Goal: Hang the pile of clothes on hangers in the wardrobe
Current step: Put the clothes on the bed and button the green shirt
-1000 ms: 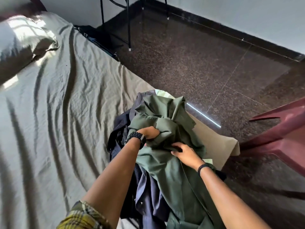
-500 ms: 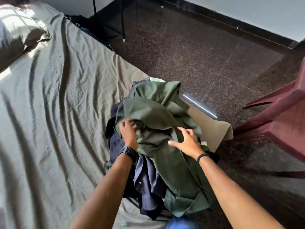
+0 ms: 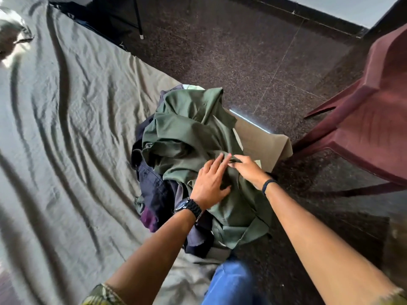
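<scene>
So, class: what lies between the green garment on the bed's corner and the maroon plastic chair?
In the head view, a tan cloth at the bed's corner, then bare dark floor, separates the green garment from the maroon chair.

Bedroom in a home. A bed covered by a wrinkled grey-green cotton sheet (image 3: 66, 133) filled the left side, with a sunlit pillow in matching fabric (image 3: 13, 38) at its far end. A rumpled pile of green and navy clothes (image 3: 193, 155) sat at the bed's near corner. Right of the bed ran a dark speckled stone tile floor (image 3: 253, 62), a maroon moulded plastic chair (image 3: 363, 128) standing on it. Beyond the bed's far edge stood a thin black metal furniture leg (image 3: 138, 20), and a pale painted wall with dark skirting (image 3: 330, 16).
</scene>
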Demonstrator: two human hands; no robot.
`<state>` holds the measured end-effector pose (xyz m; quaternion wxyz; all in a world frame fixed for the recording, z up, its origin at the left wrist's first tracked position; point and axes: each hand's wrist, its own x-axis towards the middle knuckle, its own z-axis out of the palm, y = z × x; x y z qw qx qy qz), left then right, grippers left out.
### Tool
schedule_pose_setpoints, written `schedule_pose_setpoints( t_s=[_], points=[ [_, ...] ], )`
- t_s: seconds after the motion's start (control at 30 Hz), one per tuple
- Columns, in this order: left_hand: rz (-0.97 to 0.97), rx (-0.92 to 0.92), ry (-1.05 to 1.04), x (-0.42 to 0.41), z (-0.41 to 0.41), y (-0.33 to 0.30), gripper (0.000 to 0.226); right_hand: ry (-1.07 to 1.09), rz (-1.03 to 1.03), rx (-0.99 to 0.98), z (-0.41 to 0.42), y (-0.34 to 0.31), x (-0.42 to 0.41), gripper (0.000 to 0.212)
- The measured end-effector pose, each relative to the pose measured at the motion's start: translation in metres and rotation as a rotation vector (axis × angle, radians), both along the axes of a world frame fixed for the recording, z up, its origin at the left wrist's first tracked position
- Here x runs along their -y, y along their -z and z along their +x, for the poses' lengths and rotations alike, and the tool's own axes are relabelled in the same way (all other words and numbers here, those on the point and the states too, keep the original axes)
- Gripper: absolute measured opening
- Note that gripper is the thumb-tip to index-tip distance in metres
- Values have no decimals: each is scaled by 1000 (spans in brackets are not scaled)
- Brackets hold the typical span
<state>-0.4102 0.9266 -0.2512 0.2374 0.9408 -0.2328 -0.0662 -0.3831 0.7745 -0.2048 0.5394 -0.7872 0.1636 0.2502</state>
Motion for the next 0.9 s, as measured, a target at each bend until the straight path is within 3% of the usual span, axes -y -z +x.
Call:
schedule_pose_setpoints(
  t_s=[0.03,0.1,0.17,0.23,0.3,0.4,0.53,0.6,0.7,0.77,0.83,0.9],
  points=[
    [28,-37,5,1,1,-6,91,21,69,-32,-4,-7,-2,25],
    [59,-65,-12,-1,11,-19,64,-3,117,-94,-12,-16,-3,27],
    [48,-116,-55,-8,23,-33,37,-49,55,-145,-18,-16,4,47],
    [18,-149,-119,-11,28,-45,27,-156,-159,-132,-27,-18,16,74],
    [-64,-157,-204,-9,28,-54,23,-353,-435,-138,-36,-20,27,88],
    [-156,-177,-322,-2,33,-68,23,-380,-652,-225,-44,-28,42,79],
    [-293,-242,-554,8,47,-87,32,-178,-567,-179,-25,-51,62,46],
    [-272,-257,-574,17,53,-100,33,-61,-414,-180,-9,-71,69,33],
    [-238,-109,-408,37,49,-122,27,272,40,-204,12,-104,73,15],
    [-245,-36,-244,53,37,-136,21,466,230,-158,23,-123,76,15],
    [-327,-232,-141,67,24,-150,32,506,294,-100,29,-145,77,18],
    [-359,-475,-78,74,16,-156,60,466,314,-99,27,-160,75,19]
  ],
)
